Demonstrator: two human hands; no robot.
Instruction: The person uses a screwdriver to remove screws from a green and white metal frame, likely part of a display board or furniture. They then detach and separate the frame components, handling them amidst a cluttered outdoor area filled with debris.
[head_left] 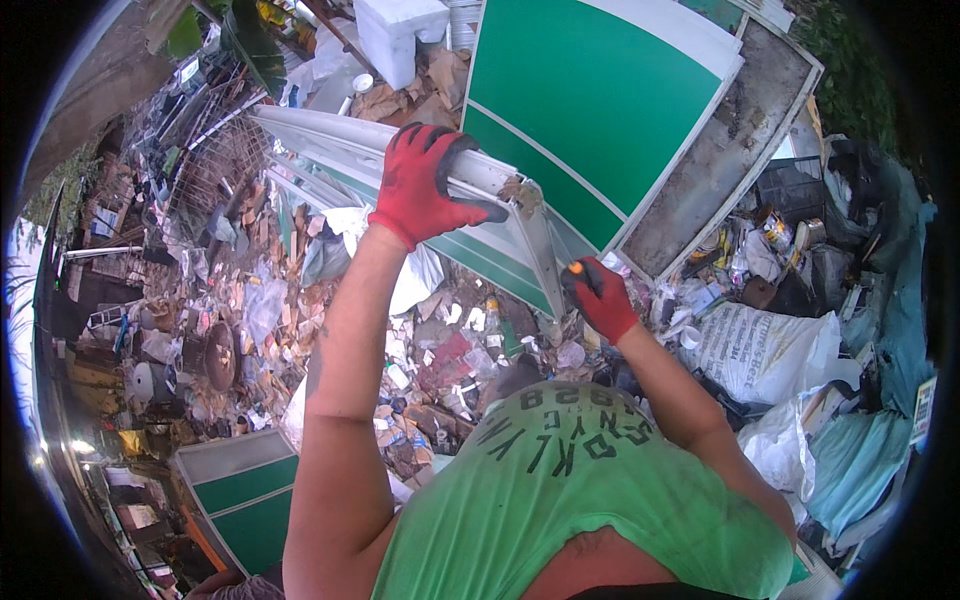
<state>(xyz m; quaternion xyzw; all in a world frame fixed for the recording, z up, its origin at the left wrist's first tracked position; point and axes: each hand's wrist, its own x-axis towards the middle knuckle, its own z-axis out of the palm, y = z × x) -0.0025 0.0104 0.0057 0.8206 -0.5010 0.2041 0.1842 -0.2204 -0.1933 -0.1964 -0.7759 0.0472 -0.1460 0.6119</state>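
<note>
My left hand (420,185), in a red and black glove, is closed over the top edge of a white metal-framed panel (325,130). The panel stands tilted, its frame running from the upper left to a broken, dirty corner beside my fingers. Green and clear sheeting shows below that edge. My right hand (602,300), gloved alike, is closed in a fist near the lower end of the frame's short side. A small orange spot shows at its fingers; what they hold is hidden. Just beyond that hand leans a large green panel (600,110) with white borders.
Loose rubbish covers the ground. A dirty framed board (725,140) leans at the right, above a white woven sack (765,350). White foam (398,40) lies at the back, a wire rack (215,165) at the left. Another green panel (245,505) stands at lower left.
</note>
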